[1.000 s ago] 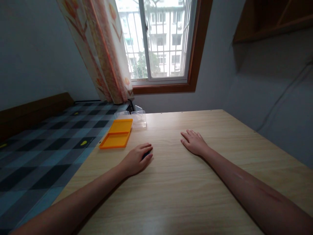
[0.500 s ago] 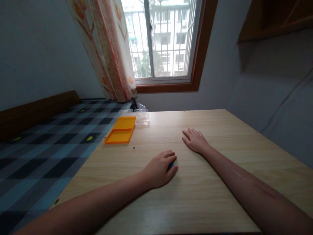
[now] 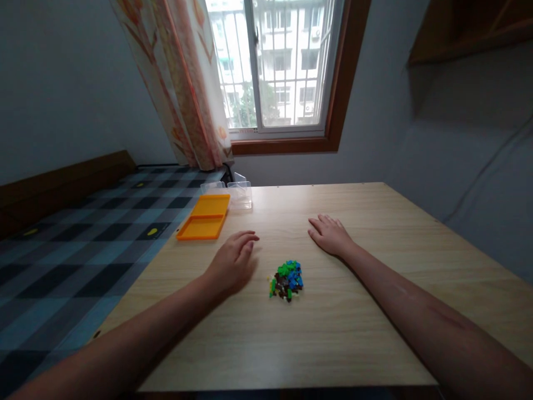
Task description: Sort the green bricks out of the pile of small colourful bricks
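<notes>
A small pile of tiny building bricks (image 3: 286, 280), green, blue, dark brown and a few yellowish, lies on the pale wooden table (image 3: 316, 339). My left hand (image 3: 234, 260) is just left of the pile, apart from it, with loosely bent fingers and nothing visible in them. To the pile's upper right, my right hand (image 3: 331, 234) rests flat on the tabletop, palm down, fingers spread and holding nothing.
An orange two-part tray (image 3: 204, 218) sits at the table's left edge. Behind it stand clear plastic boxes (image 3: 240, 194). A bed with a checked cover (image 3: 95, 244) adjoins the left side. The window (image 3: 287, 66) and curtain (image 3: 183, 83) are beyond.
My left hand has moved off the brick pile, to the left and slightly away from me, uncovering the bricks. My right hand stays in place. The view has tilted down slightly.
</notes>
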Motion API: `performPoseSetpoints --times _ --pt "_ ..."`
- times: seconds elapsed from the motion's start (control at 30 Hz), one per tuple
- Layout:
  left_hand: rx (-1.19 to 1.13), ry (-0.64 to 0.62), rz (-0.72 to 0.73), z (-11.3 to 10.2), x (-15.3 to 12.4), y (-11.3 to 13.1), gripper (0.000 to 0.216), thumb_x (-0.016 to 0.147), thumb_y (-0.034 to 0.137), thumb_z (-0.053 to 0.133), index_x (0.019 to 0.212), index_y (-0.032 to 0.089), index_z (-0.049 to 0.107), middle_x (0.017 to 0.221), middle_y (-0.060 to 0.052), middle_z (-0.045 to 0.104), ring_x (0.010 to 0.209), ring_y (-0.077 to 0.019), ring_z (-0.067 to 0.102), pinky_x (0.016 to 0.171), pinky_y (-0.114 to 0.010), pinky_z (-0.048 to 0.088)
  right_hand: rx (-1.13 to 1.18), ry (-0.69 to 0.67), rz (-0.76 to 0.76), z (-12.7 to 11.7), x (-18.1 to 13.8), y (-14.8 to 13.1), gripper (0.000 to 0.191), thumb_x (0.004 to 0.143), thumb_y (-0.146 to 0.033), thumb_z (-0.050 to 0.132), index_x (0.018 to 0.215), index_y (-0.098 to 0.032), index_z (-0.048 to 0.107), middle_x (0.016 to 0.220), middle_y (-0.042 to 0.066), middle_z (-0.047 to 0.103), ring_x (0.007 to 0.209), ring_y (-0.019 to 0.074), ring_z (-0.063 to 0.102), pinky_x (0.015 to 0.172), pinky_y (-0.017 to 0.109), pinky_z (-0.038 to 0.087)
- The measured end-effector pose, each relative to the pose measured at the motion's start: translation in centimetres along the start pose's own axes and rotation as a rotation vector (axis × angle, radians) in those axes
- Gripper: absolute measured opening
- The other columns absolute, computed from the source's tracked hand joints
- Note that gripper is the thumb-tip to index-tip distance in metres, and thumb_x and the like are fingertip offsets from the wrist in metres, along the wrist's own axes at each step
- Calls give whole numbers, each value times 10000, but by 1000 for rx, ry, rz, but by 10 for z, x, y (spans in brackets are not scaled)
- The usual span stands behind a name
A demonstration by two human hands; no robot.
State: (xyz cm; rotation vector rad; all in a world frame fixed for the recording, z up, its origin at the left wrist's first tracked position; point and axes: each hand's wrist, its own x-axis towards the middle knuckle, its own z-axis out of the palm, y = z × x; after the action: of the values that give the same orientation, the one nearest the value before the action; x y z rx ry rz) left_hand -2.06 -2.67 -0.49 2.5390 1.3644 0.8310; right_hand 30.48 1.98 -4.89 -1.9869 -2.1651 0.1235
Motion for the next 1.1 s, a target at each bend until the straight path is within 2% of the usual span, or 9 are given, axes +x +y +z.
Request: performPoseSetpoints --times 0.17,0.27,0.43,0.57,0.7,0.8,0.87,0.97,1.1 --pt "93 -52 -2 -2 -9 -41 517 1047 424 341 1321 117 654 1477 -200 580 1400 -325 526 1181 -528 435 4 11 0 0 0 0 553 1056 -467 404 1551 -238 498 1655 156 400 1538 343 342 1239 577 241" --pt "151 -88 -14 7 -9 -48 560 1050 440 337 1394 84 601 1539 -228 516 1471 -354 444 1220 -560 374 1 11 5 0 0 1 552 1058 -469 400 1553 -242 496 1659 151 396 1543 337 334 1241 572 237" --pt "217 -190 -17 16 -4 -51 612 1053 454 337 1435 35 566 1546 -264 499 1484 -378 430 1230 -577 343 2 12 6 0 -1 1 549 1057 -466 405 1549 -240 500 1655 152 402 1541 334 335 1239 570 240" --pt "216 -294 44 20 -6 -32 660 1063 505 314 1499 52 516 1606 -230 430 1525 -341 376 1256 -532 303 16 28 6 0 -1 0 545 1055 -456 414 1541 -229 510 1645 162 415 1537 336 342 1236 578 240" --pt "159 -388 125 26 -8 6 669 1082 537 254 1556 115 465 1646 -144 401 1545 -262 350 1282 -429 270 41 58 -11 1 -1 1 536 1041 -446 447 1513 -214 543 1620 177 446 1514 354 376 1225 587 258" --pt "-13 -449 142 30 -8 34 679 1088 527 237 1588 101 407 1668 -149 359 1561 -262 313 1298 -431 234 74 88 -47 0 -1 2 506 1026 -425 479 1466 -201 591 1584 173 496 1488 345 415 1221 555 284" --pt "-154 -437 136 34 -7 47 659 1087 519 264 1586 116 416 1662 -140 378 1550 -262 336 1295 -430 254 106 111 -91 -2 -2 3 468 1014 -394 505 1410 -184 639 1542 169 545 1458 322 459 1215 504 317" --pt "-417 -305 45 44 -4 55 579 1086 491 311 1533 174 499 1594 -112 495 1486 -259 444 1264 -446 331 175 141 -177 -7 -6 3 393 997 -332 530 1306 -168 710 1442 153 639 1366 275 562 1177 420 390" --pt "-677 -97 -145 52 5 49 512 1087 425 292 1412 179 602 1402 -138 662 1267 -257 643 1031 -441 564 331 168 -322 -13 -19 -4 325 992 -269 527 1214 -195 752 1222 100 765 1124 218 704 1022 355 526"
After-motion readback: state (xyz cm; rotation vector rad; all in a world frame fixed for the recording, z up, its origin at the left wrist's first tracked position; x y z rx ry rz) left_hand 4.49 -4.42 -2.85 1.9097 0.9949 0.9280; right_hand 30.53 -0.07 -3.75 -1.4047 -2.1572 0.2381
